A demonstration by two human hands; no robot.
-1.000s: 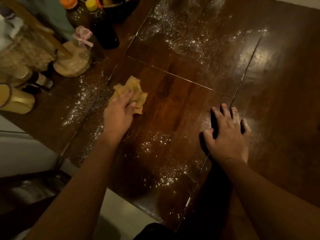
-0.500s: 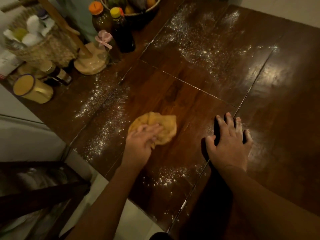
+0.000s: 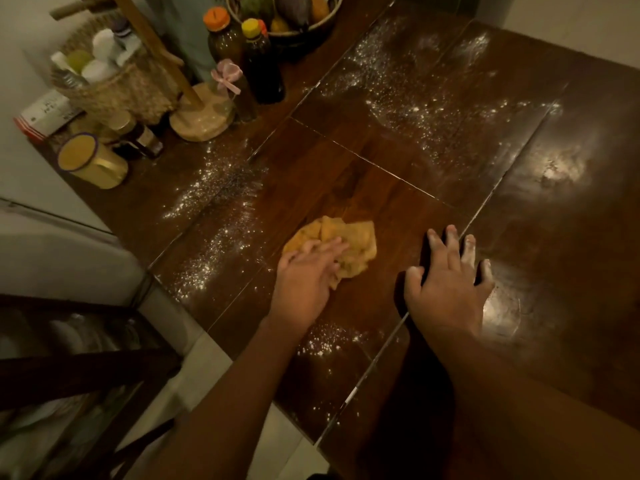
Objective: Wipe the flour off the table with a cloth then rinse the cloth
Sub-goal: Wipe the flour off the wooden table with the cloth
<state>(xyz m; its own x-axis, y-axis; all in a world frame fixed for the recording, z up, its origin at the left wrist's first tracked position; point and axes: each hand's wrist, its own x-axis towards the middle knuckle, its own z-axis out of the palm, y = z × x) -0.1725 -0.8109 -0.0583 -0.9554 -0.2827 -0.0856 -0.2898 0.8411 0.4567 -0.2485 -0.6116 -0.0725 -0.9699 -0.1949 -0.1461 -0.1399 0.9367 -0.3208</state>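
Head view: left hand (image 3: 306,277) presses flat on the crumpled yellow cloth (image 3: 351,237), fingers (image 3: 330,247) extended and close together over it. The cloth lies mid dark wooden worktop (image 3: 346,188). Right hand (image 3: 446,287) is palm-down just beside it, fingers spread with floury tips. White flour (image 3: 211,220) is scattered left of the cloth, with more near the front edge and at the far side. A yellow enamel mug (image 3: 91,161) and a woven basket (image 3: 128,84) sit far left.

Cloth (image 3: 341,245) on table (image 3: 398,188) — flour (image 3: 214,251) leftward
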